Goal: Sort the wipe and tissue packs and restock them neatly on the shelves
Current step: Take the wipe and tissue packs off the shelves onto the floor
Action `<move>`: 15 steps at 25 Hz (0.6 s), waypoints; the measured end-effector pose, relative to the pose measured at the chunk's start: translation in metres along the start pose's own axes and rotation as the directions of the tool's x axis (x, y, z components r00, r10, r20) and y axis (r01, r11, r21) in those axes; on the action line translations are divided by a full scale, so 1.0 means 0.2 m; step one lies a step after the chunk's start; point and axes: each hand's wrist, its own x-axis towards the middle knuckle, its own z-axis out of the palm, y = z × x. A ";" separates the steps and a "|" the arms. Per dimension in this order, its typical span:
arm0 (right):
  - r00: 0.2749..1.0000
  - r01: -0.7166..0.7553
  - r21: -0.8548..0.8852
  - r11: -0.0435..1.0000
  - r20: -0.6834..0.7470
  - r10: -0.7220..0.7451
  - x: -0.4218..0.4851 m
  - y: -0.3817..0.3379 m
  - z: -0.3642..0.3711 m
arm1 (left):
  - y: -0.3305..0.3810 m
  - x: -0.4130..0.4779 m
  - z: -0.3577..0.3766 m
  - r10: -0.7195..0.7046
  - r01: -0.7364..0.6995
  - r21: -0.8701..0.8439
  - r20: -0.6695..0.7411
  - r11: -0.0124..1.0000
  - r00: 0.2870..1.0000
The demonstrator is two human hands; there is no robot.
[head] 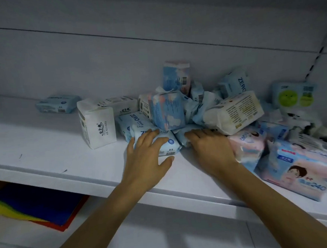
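Both hands [147, 156] apparently on packs [166, 145], white shelf [43, 145].

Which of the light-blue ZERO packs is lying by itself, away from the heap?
The ZERO pack at the far left, flat on the shelf; the other ZERO packs are in the heap.

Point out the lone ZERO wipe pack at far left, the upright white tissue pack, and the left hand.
lone ZERO wipe pack [58, 104], head view, on its top face.
upright white tissue pack [98, 128], head view, on its printed front face.
left hand [148, 156], head view, on the back of the hand.
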 end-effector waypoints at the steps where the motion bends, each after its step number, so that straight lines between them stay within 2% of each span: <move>1: 0.989 0.002 0.057 0.998 -0.147 0.006 -0.02 0.03 0.03 | -0.01 0.00 0.00 -0.029 0.028 -0.026 -0.060 0.999 0.998; 3: 0.936 -0.017 0.178 0.984 -0.344 0.078 -0.04 0.06 0.06 | -0.02 0.01 -0.02 -0.232 0.206 -0.183 -0.136 0.961 0.963; 5: 0.871 -0.058 0.337 0.940 -0.443 0.213 -0.05 0.06 0.06 | -0.03 0.01 -0.04 -0.460 0.388 -0.387 -0.109 0.836 0.881; 6: 0.843 -0.070 0.408 0.910 -0.464 0.273 -0.05 0.06 0.06 | -0.02 0.01 -0.05 -0.493 0.423 -0.392 -0.094 0.817 0.865; 8: 0.832 -0.075 0.476 0.876 -0.455 0.318 -0.06 0.05 0.06 | 0.00 0.00 -0.06 -0.434 0.382 -0.324 -0.104 0.865 0.895; 11: 0.844 -0.067 0.512 0.856 -0.428 0.322 -0.07 0.05 0.06 | 0.03 -0.01 -0.09 -0.402 0.293 -0.459 -0.157 0.838 0.902; 13: 0.859 -0.089 0.548 0.832 -0.380 0.342 -0.08 0.05 0.05 | 0.04 -0.03 -0.11 -0.444 0.238 -0.663 -0.158 0.710 0.882; 15: 0.906 -0.102 0.577 0.811 -0.282 0.315 -0.08 0.04 0.04 | 0.08 -0.03 -0.15 -0.468 0.143 -0.852 -0.130 0.503 0.874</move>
